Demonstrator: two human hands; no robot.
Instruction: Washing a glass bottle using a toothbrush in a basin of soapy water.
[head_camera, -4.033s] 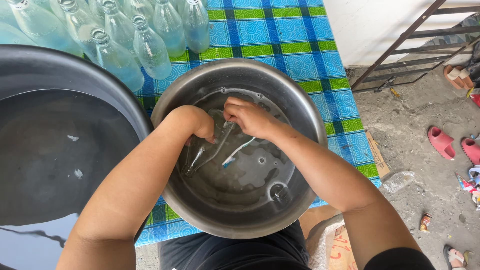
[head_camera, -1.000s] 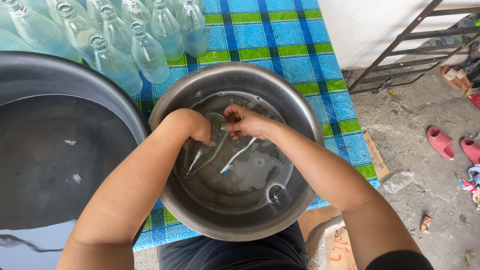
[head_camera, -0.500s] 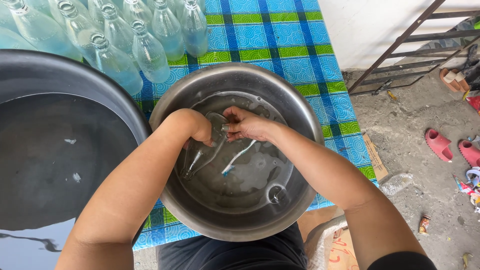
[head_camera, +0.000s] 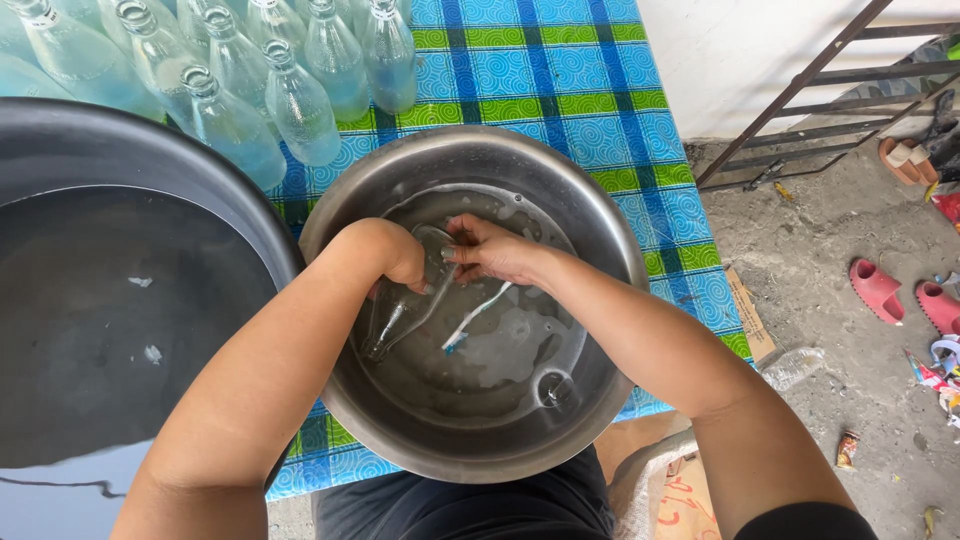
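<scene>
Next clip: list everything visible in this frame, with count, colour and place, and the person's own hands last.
metal basin: one, silver, centre of the table, shallow soapy water inside
glass bottle: one, clear, lying in the basin, held
toothbrush: one, white with blue tip, in the basin
standing bottles: several, clear, upright at the table's far left
black tub: one, water-filled, left
tablecloth: one, blue and green check, under the basin
sandals: two, pink, on the concrete floor, right
metal rack: one, dark, against the wall
left hand: gripping the bottle's body
right hand: fingers on the bottle, toothbrush handle beneath it
</scene>
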